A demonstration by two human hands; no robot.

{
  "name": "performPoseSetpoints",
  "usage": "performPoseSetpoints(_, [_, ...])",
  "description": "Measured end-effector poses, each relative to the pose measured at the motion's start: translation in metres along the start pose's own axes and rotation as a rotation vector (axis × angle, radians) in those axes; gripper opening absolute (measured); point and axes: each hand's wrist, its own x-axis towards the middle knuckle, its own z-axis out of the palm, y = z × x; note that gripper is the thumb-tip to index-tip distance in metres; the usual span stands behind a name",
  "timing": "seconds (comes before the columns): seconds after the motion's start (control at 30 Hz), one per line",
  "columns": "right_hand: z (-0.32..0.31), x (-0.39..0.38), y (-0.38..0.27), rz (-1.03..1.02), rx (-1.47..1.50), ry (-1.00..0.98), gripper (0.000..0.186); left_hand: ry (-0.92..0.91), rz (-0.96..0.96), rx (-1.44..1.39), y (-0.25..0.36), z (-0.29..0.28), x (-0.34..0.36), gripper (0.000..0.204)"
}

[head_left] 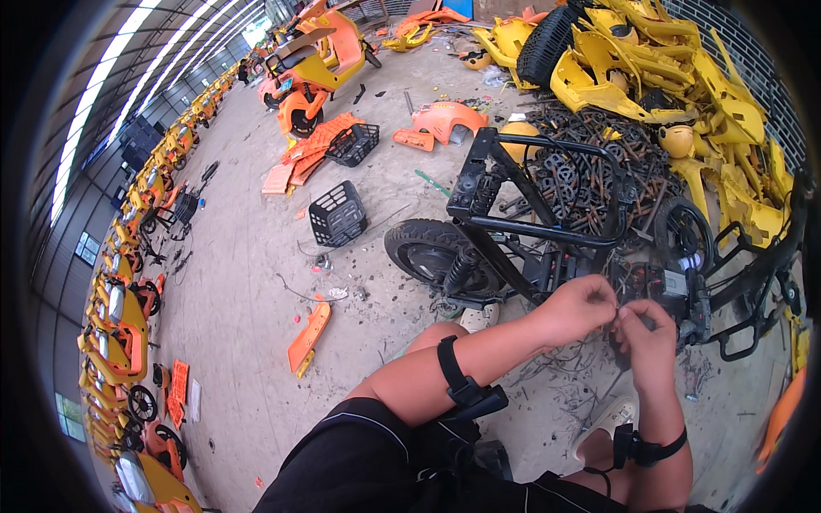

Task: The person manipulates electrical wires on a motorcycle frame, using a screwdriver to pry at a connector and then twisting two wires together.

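Observation:
My left hand (588,303) and my right hand (647,329) meet fingertip to fingertip, both closed in a pinch. Whatever lies between the fingers is too small to make out. Just beyond them is a stripped black scooter frame (505,227) with a tubular rack (556,229) and a rear wheel (428,256) on its left. Dark parts and wiring (646,278) fill the middle of the frame, close behind my fingers. A black strap with a small device sits on each of my forearms.
Black baskets (338,214) and orange panels (310,335) lie on the concrete floor to the left. A heap of dark metal parts (590,158) and yellow body panels (718,103) rises behind the frame. Yellow scooters (120,329) line the far left; an orange-yellow scooter (321,64) stands ahead.

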Motion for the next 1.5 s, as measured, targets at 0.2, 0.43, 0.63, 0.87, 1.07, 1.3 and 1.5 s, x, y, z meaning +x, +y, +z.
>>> performPoseSetpoints(0.2, [0.002, -0.001, -0.001, -0.01, -0.002, 0.005, 0.009, 0.017, -0.017, -0.001, 0.0, 0.0, 0.0, 0.01])
performPoseSetpoints(0.43, [0.0, 0.0, 0.0, -0.021, 0.041, 0.004, 0.009, -0.019, -0.002, -0.035, 0.0, -0.006, 0.002, 0.012])
performPoseSetpoints(0.63, [0.0, 0.0, -0.001, -0.023, 0.079, -0.002, 0.009, 0.015, -0.014, -0.023, 0.002, -0.004, 0.002, 0.015])
performPoseSetpoints(0.87, [-0.003, 0.003, 0.001, -0.056, 0.111, 0.074, 0.012, 0.031, 0.212, 0.286, 0.001, 0.002, -0.004, 0.019])
performPoseSetpoints(1.07, [-0.002, 0.003, 0.003, -0.106, 0.077, 0.049, 0.009, -0.008, 0.211, 0.354, 0.004, 0.006, -0.007, 0.024])
performPoseSetpoints(1.3, [-0.003, 0.003, 0.007, -0.12, 0.065, 0.06, 0.008, 0.036, 0.258, 0.357, 0.006, 0.009, -0.009, 0.014])
performPoseSetpoints(1.5, [0.001, 0.003, 0.005, -0.111, 0.052, 0.057, 0.007, 0.138, 0.485, 0.516, 0.009, 0.01, -0.012, 0.01])
